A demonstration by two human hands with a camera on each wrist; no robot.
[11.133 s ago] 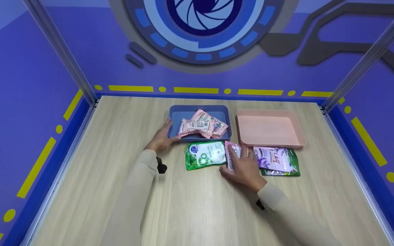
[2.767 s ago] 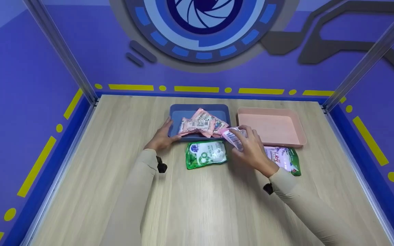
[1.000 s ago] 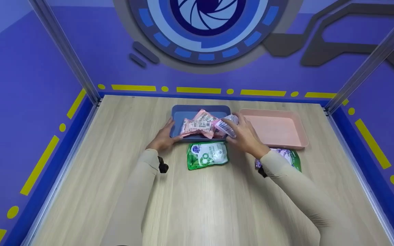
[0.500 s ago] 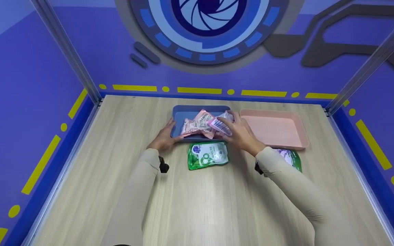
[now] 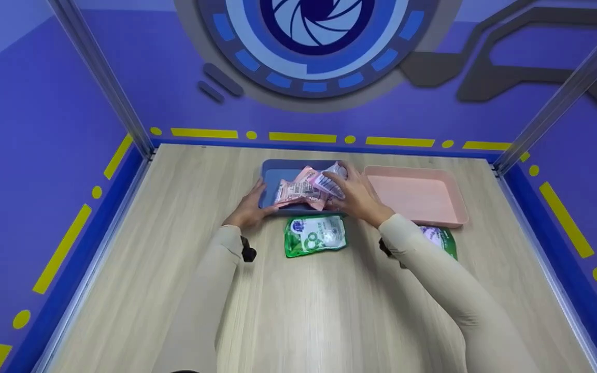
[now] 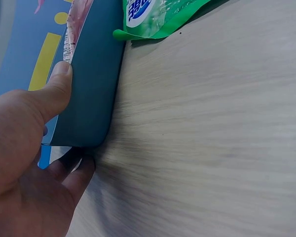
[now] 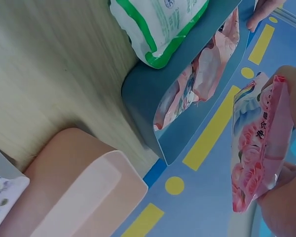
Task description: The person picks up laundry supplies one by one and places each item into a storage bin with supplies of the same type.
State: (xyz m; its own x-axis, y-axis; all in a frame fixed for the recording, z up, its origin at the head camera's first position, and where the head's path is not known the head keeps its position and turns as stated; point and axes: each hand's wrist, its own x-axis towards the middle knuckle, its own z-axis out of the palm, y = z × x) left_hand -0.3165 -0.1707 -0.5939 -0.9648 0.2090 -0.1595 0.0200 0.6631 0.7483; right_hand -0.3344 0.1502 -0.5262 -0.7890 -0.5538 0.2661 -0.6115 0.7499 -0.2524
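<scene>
My left hand (image 5: 246, 210) holds the front-left corner of the blue tray (image 5: 276, 171). In the left wrist view its thumb lies on the rim and its fingers pass round the outside wall. Above the right half of that tray, my right hand (image 5: 359, 198) pinches a pink and lilac packet (image 5: 328, 182). Roses and dark characters show on this packet (image 7: 256, 143) in the right wrist view, where it is held clear of the tray. Several pink printed packets (image 5: 297, 192) lie overlapping inside the tray.
A green and white pouch (image 5: 316, 235) lies against the blue tray's front. To the right stands a pink tray (image 5: 415, 197) with nothing in it. A purple and green pouch pair (image 5: 441, 239) lies before it, partly behind my right sleeve. Blue-purple panels enclose the table.
The right hand has picked the pink and lilac packet off the table and carried it up and left over the blue tray. The left hand keeps its hold on the tray.
</scene>
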